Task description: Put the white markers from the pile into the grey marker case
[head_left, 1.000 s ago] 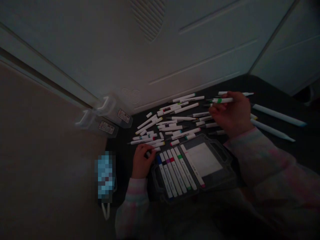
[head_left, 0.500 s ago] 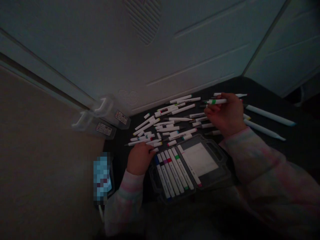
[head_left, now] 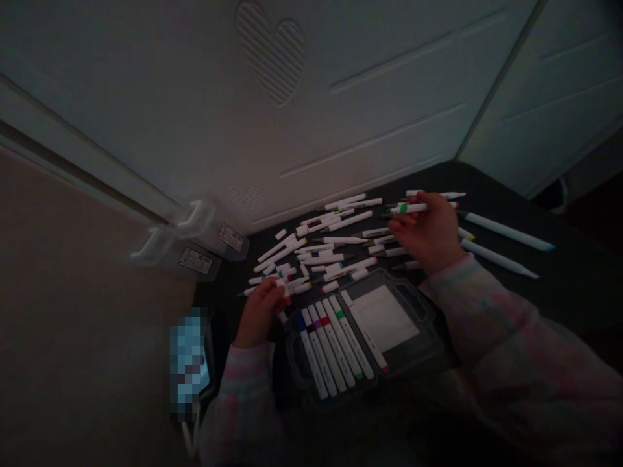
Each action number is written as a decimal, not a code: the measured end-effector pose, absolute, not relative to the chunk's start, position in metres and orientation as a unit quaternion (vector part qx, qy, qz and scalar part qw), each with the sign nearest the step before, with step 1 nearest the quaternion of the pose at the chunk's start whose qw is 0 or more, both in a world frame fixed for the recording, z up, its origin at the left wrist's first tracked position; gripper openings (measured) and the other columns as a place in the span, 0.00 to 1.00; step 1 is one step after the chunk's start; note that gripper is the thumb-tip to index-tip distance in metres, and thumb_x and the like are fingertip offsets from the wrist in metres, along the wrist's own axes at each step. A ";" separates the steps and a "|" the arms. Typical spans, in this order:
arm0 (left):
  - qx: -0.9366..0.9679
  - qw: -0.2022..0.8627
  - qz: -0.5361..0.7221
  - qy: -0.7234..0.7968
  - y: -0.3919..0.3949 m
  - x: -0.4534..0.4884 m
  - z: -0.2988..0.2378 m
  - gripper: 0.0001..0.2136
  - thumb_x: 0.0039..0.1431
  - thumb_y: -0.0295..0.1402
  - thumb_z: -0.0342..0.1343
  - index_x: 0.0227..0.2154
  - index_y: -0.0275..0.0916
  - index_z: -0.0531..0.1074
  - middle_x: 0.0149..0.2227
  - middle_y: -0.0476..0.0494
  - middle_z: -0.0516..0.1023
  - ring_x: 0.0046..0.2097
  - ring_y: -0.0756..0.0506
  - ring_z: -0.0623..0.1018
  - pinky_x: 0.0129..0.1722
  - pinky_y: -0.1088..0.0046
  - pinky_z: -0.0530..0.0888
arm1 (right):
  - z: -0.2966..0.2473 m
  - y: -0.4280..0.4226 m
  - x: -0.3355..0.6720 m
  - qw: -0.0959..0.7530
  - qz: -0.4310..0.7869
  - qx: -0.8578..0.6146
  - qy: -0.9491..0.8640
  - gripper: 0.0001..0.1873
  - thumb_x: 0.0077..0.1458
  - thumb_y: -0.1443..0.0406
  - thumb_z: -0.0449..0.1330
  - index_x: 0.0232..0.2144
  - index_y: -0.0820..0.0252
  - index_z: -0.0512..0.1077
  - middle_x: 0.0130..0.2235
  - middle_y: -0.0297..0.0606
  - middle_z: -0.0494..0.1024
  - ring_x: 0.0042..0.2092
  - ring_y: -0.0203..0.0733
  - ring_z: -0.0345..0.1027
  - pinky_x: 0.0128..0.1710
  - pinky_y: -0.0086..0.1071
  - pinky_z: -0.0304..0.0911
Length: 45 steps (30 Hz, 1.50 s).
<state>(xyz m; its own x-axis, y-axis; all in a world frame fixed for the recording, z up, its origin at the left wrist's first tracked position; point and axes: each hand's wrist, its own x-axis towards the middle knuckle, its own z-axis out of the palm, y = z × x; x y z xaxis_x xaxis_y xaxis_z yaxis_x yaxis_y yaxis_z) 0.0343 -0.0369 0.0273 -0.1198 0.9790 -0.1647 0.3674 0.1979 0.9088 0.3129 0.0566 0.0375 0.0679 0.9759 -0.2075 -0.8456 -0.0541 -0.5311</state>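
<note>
My right hand is closed around a white marker with a green band, its bare dark tip pointing left above the pile. At the near left of the pile, my left hand pinches a small white marker cap between thumb and fingers. Loose white markers and caps lie scattered between and beyond both hands, several of the markers uncapped. Close in front of me, a clear plastic case lies open. Several capped markers stand in a row in its left half; one red-ended marker lies near its hinge.
Two clear handled cases stand at the table's back left, against a white panel with heart reliefs. A lit phone with a cable is at the left edge. Long white markers lie on the dark table at right.
My left hand has lifted off the table slightly with a white cap in its fingers. My right hand keeps hold of the green-banded marker. The whole view has shifted a little.
</note>
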 end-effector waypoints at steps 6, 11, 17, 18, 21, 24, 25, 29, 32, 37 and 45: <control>0.415 0.473 0.501 0.594 -0.038 0.031 0.026 0.11 0.43 0.40 0.45 0.29 0.40 0.59 0.16 0.54 0.60 0.18 0.53 0.62 0.16 0.78 0.55 | 0.036 0.057 0.312 0.677 0.673 -0.277 -0.114 0.06 0.42 0.69 0.50 0.17 0.58 0.56 0.12 0.24 0.55 0.13 0.27 0.46 0.14 0.25 0.44; 0.386 0.487 0.508 0.596 -0.040 0.030 0.026 0.09 0.45 0.38 0.46 0.29 0.41 0.59 0.17 0.53 0.61 0.18 0.52 0.63 0.15 0.78 0.55 | 0.036 0.056 0.311 0.675 0.672 -0.286 -0.103 0.07 0.44 0.69 0.49 0.17 0.58 0.57 0.12 0.24 0.56 0.13 0.27 0.44 0.15 0.25 0.44; 0.421 0.439 0.489 0.625 -0.038 0.027 0.018 0.10 0.44 0.40 0.46 0.27 0.40 0.59 0.16 0.53 0.64 0.16 0.52 0.63 0.14 0.78 0.56 | 0.035 0.057 0.310 0.671 0.670 -0.299 -0.108 0.06 0.43 0.69 0.49 0.18 0.58 0.58 0.12 0.24 0.56 0.14 0.27 0.45 0.15 0.25 0.44; 0.435 0.424 0.481 0.633 -0.038 0.027 0.016 0.10 0.44 0.40 0.46 0.27 0.40 0.60 0.16 0.53 0.65 0.16 0.52 0.64 0.15 0.78 0.57 | 0.034 0.057 0.310 0.672 0.669 -0.300 -0.109 0.06 0.43 0.69 0.49 0.17 0.59 0.58 0.12 0.24 0.56 0.14 0.27 0.45 0.15 0.25 0.44; 0.494 0.363 0.449 0.651 -0.040 0.029 0.011 0.09 0.44 0.38 0.49 0.27 0.39 0.64 0.17 0.53 0.68 0.18 0.52 0.66 0.18 0.78 0.61 | 0.033 0.057 0.311 0.674 0.667 -0.296 -0.116 0.05 0.42 0.69 0.49 0.17 0.59 0.58 0.12 0.24 0.55 0.14 0.27 0.44 0.15 0.25 0.43; 0.568 0.291 0.405 0.655 -0.041 0.032 0.006 0.07 0.41 0.34 0.52 0.25 0.38 0.69 0.15 0.54 0.67 0.19 0.52 0.66 0.21 0.77 0.63 | 0.032 0.058 0.312 0.670 0.671 -0.293 -0.123 0.06 0.43 0.68 0.50 0.17 0.58 0.58 0.12 0.24 0.55 0.14 0.27 0.44 0.15 0.25 0.43; 0.591 0.270 0.390 0.652 -0.041 0.033 0.004 0.06 0.40 0.33 0.53 0.24 0.38 0.70 0.15 0.54 0.67 0.19 0.52 0.66 0.22 0.77 0.63 | 0.031 0.058 0.313 0.669 0.671 -0.295 -0.124 0.06 0.43 0.68 0.50 0.17 0.58 0.57 0.12 0.24 0.55 0.14 0.27 0.44 0.15 0.25 0.43; 0.671 0.209 0.341 0.624 -0.041 0.032 0.000 0.08 0.41 0.30 0.53 0.27 0.38 0.73 0.22 0.50 0.72 0.25 0.50 0.70 0.28 0.74 0.67 | 0.031 0.058 0.313 0.666 0.673 -0.299 -0.121 0.07 0.45 0.68 0.48 0.17 0.58 0.57 0.12 0.25 0.55 0.14 0.27 0.43 0.15 0.24 0.43; 0.707 0.173 0.323 0.605 -0.040 0.029 0.000 0.10 0.47 0.30 0.49 0.30 0.37 0.73 0.30 0.46 0.75 0.31 0.48 0.72 0.33 0.72 0.68 | 0.032 0.058 0.313 0.665 0.677 -0.294 -0.116 0.07 0.45 0.68 0.48 0.17 0.59 0.57 0.12 0.24 0.56 0.14 0.27 0.44 0.15 0.24 0.44; 0.736 0.101 0.304 0.596 -0.038 0.029 0.000 0.10 0.51 0.29 0.47 0.32 0.36 0.72 0.30 0.43 0.73 0.34 0.46 0.71 0.36 0.69 0.68 | 0.032 0.058 0.312 0.667 0.675 -0.295 -0.112 0.06 0.44 0.68 0.49 0.18 0.59 0.57 0.13 0.24 0.56 0.14 0.27 0.45 0.15 0.24 0.44; 0.766 0.037 0.241 0.595 -0.032 0.041 -0.002 0.08 0.47 0.33 0.55 0.31 0.38 0.75 0.32 0.42 0.70 0.39 0.42 0.67 0.42 0.61 0.65 | 0.033 0.058 0.310 0.673 0.666 -0.300 -0.113 0.06 0.44 0.69 0.49 0.18 0.59 0.57 0.12 0.25 0.53 0.14 0.27 0.44 0.14 0.24 0.42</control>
<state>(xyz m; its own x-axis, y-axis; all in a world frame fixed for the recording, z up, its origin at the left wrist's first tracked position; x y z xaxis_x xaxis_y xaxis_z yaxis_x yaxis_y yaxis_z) 0.0407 -0.0323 -0.0024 0.1759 0.9295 0.3243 0.8938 -0.2888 0.3431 0.3096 0.0577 0.0334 0.0864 0.9651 -0.2473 -0.8298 -0.0676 -0.5539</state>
